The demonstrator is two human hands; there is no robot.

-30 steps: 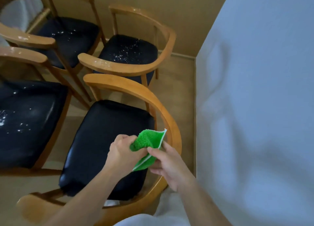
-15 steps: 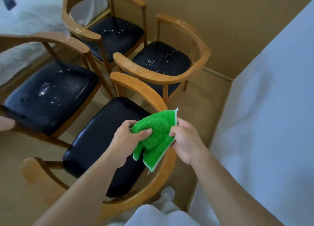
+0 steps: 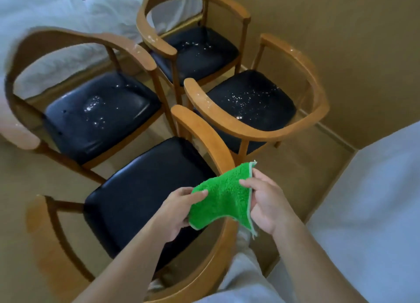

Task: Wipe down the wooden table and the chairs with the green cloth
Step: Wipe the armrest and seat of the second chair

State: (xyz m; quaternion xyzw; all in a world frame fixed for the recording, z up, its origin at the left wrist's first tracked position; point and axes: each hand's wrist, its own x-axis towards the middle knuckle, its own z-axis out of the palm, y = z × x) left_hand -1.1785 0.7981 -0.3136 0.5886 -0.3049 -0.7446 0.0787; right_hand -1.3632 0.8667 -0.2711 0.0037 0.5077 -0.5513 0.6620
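Both hands hold the green cloth (image 3: 223, 199) up between them: the left hand (image 3: 179, 209) pinches its left edge and the right hand (image 3: 266, 202) pinches its right edge. Right of the hands is a big white wall (image 3: 368, 211). Under the cloth is the nearest chair (image 3: 145, 189), with a clean black seat. Its curved wooden back sits just below the cloth. Past it stand three more chairs, left (image 3: 97, 111), right (image 3: 252, 104) and far (image 3: 193, 50), with white specks on their seats.
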